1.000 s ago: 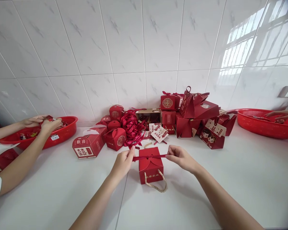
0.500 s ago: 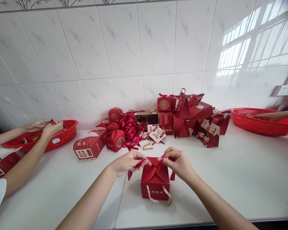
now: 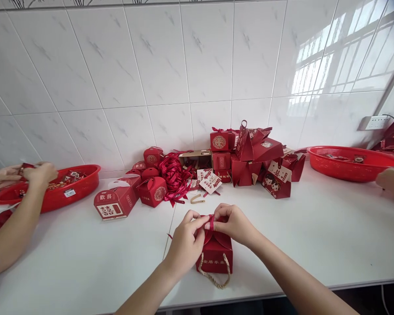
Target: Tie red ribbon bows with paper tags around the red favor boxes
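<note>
A small red gift box (image 3: 216,253) with a beige rope handle (image 3: 214,276) stands on the white counter (image 3: 315,236) in front of me. Both hands meet over its top. My left hand (image 3: 185,243) pinches one end of a red ribbon (image 3: 211,222) above the lid. My right hand (image 3: 234,224) pinches the other end, fingers closed, touching the left hand's fingertips. The ribbon forms a small loop between them.
Against the tiled wall lie a heap of red gift boxes (image 3: 249,157), a bundle of red ribbons (image 3: 174,175) and paper tags (image 3: 210,179). Another person's hands (image 3: 36,173) work over a red basin (image 3: 49,192) at the left. A second red basin (image 3: 351,162) and another hand (image 3: 392,181) are at the right.
My hands came together from holding the ribbon stretched wide to pinching it in a loop over the lid. The view shifted down and the box is nearer the counter's front edge.
</note>
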{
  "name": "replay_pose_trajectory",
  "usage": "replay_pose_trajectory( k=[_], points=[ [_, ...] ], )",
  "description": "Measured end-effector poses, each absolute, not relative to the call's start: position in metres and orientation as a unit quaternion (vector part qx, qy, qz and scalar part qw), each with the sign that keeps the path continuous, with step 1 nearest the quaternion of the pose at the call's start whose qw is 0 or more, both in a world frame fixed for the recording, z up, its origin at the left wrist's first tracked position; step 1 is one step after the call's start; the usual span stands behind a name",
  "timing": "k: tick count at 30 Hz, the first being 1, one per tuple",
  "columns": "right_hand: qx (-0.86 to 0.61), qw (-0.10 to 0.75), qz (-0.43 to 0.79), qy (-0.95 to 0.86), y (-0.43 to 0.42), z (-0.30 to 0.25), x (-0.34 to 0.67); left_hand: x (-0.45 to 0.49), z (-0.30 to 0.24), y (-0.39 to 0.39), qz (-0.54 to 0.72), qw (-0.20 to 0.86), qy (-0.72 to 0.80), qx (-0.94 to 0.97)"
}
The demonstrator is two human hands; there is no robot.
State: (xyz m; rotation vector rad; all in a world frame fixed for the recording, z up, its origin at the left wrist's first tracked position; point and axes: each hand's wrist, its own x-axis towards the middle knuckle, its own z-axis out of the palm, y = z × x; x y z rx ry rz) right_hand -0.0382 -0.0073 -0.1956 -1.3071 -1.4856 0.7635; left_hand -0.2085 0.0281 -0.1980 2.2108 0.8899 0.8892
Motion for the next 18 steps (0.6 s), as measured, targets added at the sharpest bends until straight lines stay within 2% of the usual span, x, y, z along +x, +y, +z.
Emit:
replay_pose_trajectory(
  k=[4,8,18],
  points=[
    [-0.583,0.456,0.279,-0.612,-0.012,-0.192,-0.041,-0.209,-0.205,0.022,0.324,0.218,0.327,0.861],
    [-0.635,0.423,0.264,-0.589,-0.015,-0.187,-0.046,-0.208,-0.213,0.021,0.339,0.186,0.319,0.866],
    [-0.597,0.401,0.402,-0.567,-0.009,-0.181,-0.033,-0.205,-0.200,0.045,0.331,0.253,0.214,0.884]
  ],
)
